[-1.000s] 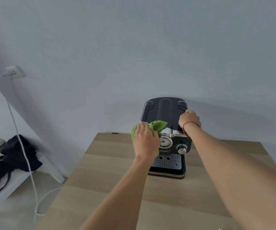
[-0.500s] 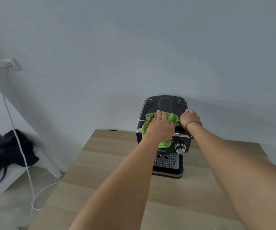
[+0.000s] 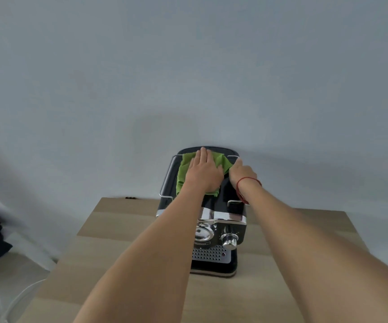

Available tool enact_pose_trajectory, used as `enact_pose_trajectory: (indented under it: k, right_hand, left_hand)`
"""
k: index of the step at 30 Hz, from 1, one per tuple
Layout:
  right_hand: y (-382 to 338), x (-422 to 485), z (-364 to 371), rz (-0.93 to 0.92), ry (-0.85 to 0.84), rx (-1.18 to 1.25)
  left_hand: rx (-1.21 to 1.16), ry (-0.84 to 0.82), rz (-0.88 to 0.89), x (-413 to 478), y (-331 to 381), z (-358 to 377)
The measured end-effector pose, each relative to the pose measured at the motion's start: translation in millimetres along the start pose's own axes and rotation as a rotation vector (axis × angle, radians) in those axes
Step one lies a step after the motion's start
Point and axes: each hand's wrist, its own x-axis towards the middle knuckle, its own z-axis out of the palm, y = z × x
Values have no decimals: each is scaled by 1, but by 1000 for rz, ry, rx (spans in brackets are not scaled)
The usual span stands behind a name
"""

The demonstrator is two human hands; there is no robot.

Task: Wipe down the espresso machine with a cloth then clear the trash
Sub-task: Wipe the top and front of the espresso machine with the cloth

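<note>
Wiping step under way: left hand [image 3: 203, 173], fingers flat, presses green cloth [image 3: 182, 176] on top of espresso machine [image 3: 221, 220] at far edge of table [image 3: 123, 220]. Right hand [image 3: 243, 172] braces top right edge; grip unclear. Next, likely: front and sides — trash not in view.

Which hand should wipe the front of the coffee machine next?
Left. The left hand presses the green cloth flat on top of the coffee machine, so it can probably slide down to the front. The right hand holds the machine's right edge, steadying it.
</note>
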Motion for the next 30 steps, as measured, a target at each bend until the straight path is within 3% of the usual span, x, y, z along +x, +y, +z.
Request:
enact_pose_trajectory:
  k: [7, 13, 18, 24, 30]
  right_hand:
    - [6, 9, 7, -20, 23, -69]
    - [5, -2, 0, 4, 1, -29]
    - [6, -7, -3, 3, 0, -17]
    - [7, 2, 2, 8, 21, -33]
    - [10, 13, 9, 9, 51, -39]
  left_hand:
    - [-108, 11, -25, 37, -1, -9]
    - [-231, 42, 23, -7, 1, -7]
    - [-165, 39, 106, -34, -2, -1]
    - [7, -18, 105, 9, 3, -2]
    - [-13, 2, 104, 45, 2, -8]
